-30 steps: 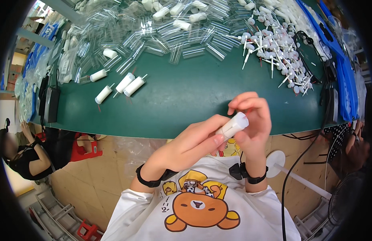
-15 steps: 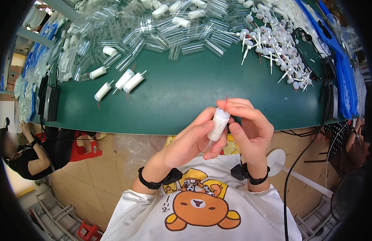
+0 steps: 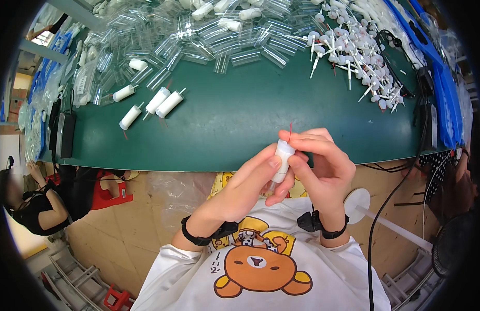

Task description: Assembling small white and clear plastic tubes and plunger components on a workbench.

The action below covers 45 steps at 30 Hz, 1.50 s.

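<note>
You've turned the white tube [image 3: 282,160] upright since a second ago, both hands' fingers pinching it, red wire [image 3: 290,128] now poking out the top.

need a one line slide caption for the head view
Both hands, left hand and right hand, hold a small white tube upright over the green table's near edge.

The person wears a white short-sleeved shirt [image 3: 260,269] printed with a brown and yellow cartoon bear, a black band on the wrist of the left hand [image 3: 245,189], and a black band carrying a small black device on the wrist of the right hand [image 3: 323,168].
</note>
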Available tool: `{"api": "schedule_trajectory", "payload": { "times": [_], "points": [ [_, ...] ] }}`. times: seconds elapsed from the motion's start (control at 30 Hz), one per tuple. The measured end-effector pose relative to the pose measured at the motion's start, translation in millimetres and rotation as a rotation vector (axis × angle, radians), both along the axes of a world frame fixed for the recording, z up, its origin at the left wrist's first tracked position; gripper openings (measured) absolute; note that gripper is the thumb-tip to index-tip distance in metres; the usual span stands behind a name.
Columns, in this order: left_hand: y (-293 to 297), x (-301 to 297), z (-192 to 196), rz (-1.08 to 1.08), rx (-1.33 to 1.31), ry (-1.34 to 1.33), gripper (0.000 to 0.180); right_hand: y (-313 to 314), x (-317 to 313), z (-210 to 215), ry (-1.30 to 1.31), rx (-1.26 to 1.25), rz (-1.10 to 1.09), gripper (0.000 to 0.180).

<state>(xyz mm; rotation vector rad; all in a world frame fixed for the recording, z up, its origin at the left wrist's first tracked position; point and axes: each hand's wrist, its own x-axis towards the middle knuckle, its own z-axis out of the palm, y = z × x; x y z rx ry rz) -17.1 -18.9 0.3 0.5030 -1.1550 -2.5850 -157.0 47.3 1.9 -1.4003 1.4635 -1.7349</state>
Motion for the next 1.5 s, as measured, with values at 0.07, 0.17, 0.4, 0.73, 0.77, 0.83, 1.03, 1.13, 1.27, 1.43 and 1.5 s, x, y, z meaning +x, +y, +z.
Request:
{"api": "schedule_trajectory", "payload": {
  "times": [0.07,0.17,0.4,0.73,0.77,0.83,1.03,1.13,1.27,1.43,1.5],
  "points": [
    [-0.3,0.9,2.7,0.007,0.008,-0.009,0.04,2.1,-1.2,1.5,0.085,0.005,-0.008,0.028],
    [-2.2,1.9,5.7,0.015,0.048,-0.003,0.03,3.5,-2.5,2.2,0.218,-0.012,-0.012,0.026],
    [-5.2,2.1,-10.6,-0.007,0.053,-0.003,0.029,5.8,0.1,6.4,0.306,0.021,0.016,0.024],
    [-4.8,-1.5,-6.9,-0.036,0.167,-0.046,0.029,6.7,-12.5,5.8,0.334,0.056,0.053,0.023],
    [-5.3,-0.9,-8.7,-0.047,0.133,-0.073,0.029,6.5,-14.3,6.1,0.354,0.052,0.057,0.024],
    [-6.3,0.6,-13.9,-0.066,0.063,-0.129,0.03,5.7,-17.0,5.4,0.391,0.042,0.07,0.025],
    [-4.5,-6.8,-6.5,0.004,0.04,0.001,0.025,5.1,-16.3,4.2,0.43,-0.016,0.036,0.027],
    [-2.8,-8.5,-6.8,0.031,0.035,0.023,0.023,5.0,-13.5,1.4,0.425,-0.042,0.019,0.027],
    [-1.8,-3.7,-8.0,0.038,0.009,-0.048,0.023,4.4,-7.0,-4.0,0.471,-0.039,-0.012,0.028],
    [1.7,-10.6,-6.4,0.035,0.145,-0.055,0.017,13.0,-10.6,-10.1,0.318,0.039,-0.015,0.028],
    [2.9,-12.7,-4.7,0.031,0.138,-0.087,0.015,16.5,-5.7,-11.1,0.168,0.027,-0.023,0.025]
  ]
}}
